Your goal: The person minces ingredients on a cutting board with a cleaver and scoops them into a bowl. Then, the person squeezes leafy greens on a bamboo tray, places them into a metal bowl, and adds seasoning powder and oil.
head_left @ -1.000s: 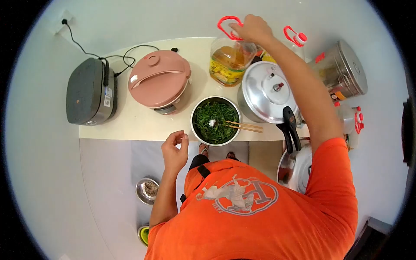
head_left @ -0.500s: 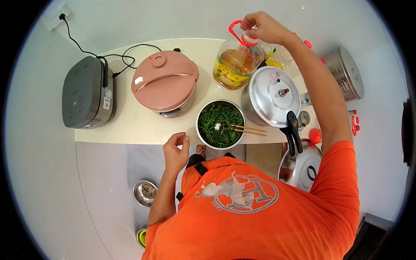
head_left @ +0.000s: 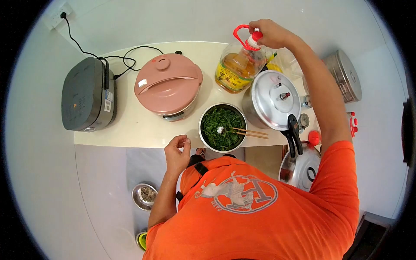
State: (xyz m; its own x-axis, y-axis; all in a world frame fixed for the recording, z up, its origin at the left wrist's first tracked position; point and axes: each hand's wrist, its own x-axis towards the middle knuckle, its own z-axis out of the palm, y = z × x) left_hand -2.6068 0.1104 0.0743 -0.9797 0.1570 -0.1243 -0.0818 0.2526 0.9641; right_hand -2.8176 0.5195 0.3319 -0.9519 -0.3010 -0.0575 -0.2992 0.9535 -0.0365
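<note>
At the back of the counter stands a large clear bottle of cooking oil point(head_left: 235, 71) with a yellow label and a red carrying loop. My right hand point(head_left: 269, 33) reaches over to its neck, the fingers and thumb closed about the red cap point(head_left: 256, 36). My left hand point(head_left: 177, 152) hangs by the counter's front edge, fingers loosely curled and thumb close to the forefinger; nothing shows in it. Right of it is a steel bowl point(head_left: 200, 130) of chopped green leaves point(head_left: 215, 139) with a small white heap on top. Wooden chopsticks point(head_left: 253, 133) rest in the bowl, sticking out rightward.
A silver pressure cooker point(head_left: 271, 102) with a black handle stands right of the bowl. Left are a pink lidded cooker point(head_left: 167, 84) and a dark rice cooker point(head_left: 84, 95). Small jars and a large steel lid point(head_left: 303, 167) are at right. A bowl point(head_left: 141, 197) sits lower down, left.
The view has shifted slightly, so the counter things sit a little lower. My right hand has shifted on the cap, whose red top now shows. My left hand is almost unchanged.
</note>
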